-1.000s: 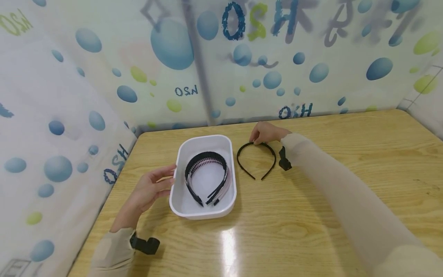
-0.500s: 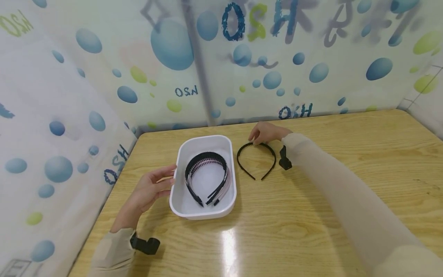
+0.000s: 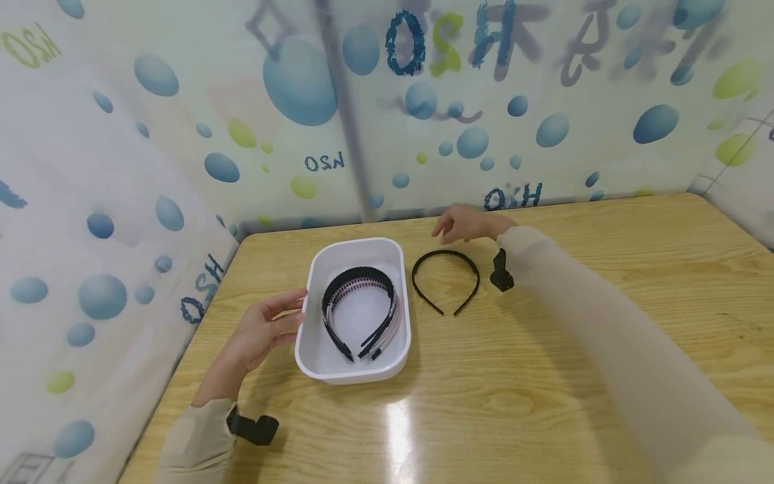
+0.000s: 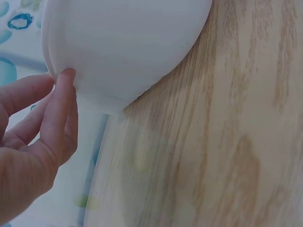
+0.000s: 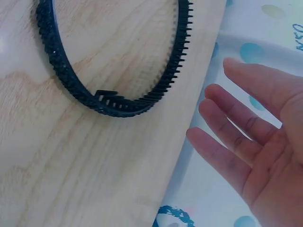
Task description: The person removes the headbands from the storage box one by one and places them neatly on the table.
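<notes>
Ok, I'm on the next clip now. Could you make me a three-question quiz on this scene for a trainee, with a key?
1. True or false: the right hand is apart from the black headband lying on the table.

2. Multiple choice: what is the left hand touching?
A) the black headband on the table
B) the white tub
C) the right hand

3. Fill in the blank: in the head view, the black headband on the table lies to the ____ of the white tub.

Key:
1. True
2. B
3. right
</notes>
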A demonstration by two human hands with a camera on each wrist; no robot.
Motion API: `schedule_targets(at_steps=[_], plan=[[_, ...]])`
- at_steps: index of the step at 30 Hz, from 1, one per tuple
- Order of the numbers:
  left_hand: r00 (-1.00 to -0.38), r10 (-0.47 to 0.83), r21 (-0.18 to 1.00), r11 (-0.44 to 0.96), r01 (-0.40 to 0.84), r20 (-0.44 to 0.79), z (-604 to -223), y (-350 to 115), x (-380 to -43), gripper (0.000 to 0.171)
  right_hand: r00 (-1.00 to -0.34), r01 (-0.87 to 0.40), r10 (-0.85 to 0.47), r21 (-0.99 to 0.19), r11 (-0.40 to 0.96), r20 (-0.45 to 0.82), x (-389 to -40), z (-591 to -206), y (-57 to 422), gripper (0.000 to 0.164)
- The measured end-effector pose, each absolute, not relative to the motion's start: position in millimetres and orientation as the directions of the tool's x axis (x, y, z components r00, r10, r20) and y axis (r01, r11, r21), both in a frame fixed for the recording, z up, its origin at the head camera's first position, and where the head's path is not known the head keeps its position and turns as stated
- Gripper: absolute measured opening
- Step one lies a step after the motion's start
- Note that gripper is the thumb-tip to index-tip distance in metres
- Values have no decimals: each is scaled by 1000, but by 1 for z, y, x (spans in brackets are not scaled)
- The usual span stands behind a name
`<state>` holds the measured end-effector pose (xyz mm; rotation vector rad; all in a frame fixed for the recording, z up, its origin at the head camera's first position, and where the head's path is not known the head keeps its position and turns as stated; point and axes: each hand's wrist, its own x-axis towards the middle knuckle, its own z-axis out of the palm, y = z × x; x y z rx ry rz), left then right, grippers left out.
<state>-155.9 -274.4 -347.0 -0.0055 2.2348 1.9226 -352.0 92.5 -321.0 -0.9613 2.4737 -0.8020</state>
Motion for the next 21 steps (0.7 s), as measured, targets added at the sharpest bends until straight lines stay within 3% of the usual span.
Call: schedule_targets(at_steps=[9, 21], plan=[[-982, 127, 982, 146, -122, -141, -349, -276, -156, 56, -710, -510, -697, -607, 609, -102, -343, -307, 91, 26], [-982, 129, 981, 157, -114, -135, -347, -276, -155, 56, -655, -607, -755, -575, 548, -27, -327, -287, 76, 26]])
